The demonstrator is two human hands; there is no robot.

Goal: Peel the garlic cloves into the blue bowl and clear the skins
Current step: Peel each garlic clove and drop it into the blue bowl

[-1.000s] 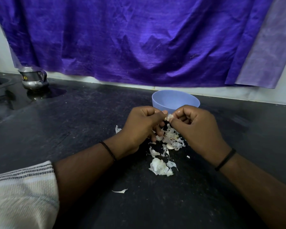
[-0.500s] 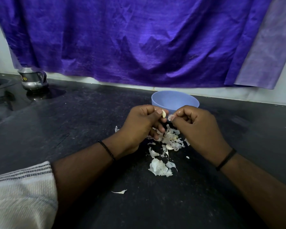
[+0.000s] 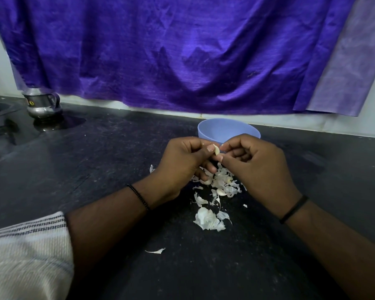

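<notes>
Purple cloth (image 3: 182, 55) over white wall (image 3: 372, 105), black counter (image 3: 95, 161), dim light

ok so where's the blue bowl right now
In the head view the blue bowl sits on the black counter just behind both hands, right of centre, under the purple cloth.

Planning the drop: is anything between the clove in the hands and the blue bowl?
Nothing visible. The garlic clove is pinched between the left hand and right hand, just in front of the blue bowl, whose open rim lies directly behind it.
</notes>
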